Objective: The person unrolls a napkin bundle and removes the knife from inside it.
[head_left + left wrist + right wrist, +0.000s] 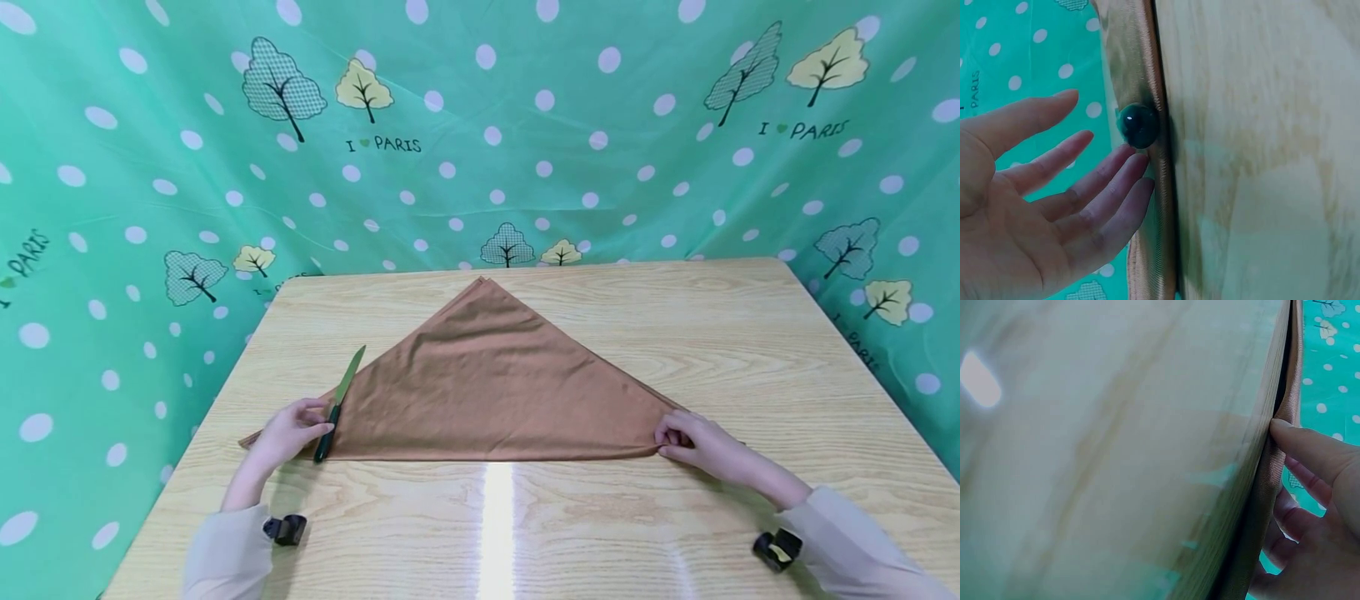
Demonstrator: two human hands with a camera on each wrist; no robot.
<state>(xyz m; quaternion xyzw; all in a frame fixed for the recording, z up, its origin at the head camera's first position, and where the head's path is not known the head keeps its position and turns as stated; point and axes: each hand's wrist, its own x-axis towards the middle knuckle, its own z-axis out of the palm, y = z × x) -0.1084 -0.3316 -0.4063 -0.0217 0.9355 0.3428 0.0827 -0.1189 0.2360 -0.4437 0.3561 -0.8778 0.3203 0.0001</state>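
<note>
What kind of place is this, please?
Probably a staged recording setup, not a lived-in room: a wooden table ringed by a green polka-dot backdrop, holding only a brown cloth and knife.

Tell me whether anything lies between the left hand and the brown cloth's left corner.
Nothing visible does. The left hand already rests on the brown cloth there; the green knife lies beside its fingers.
</note>
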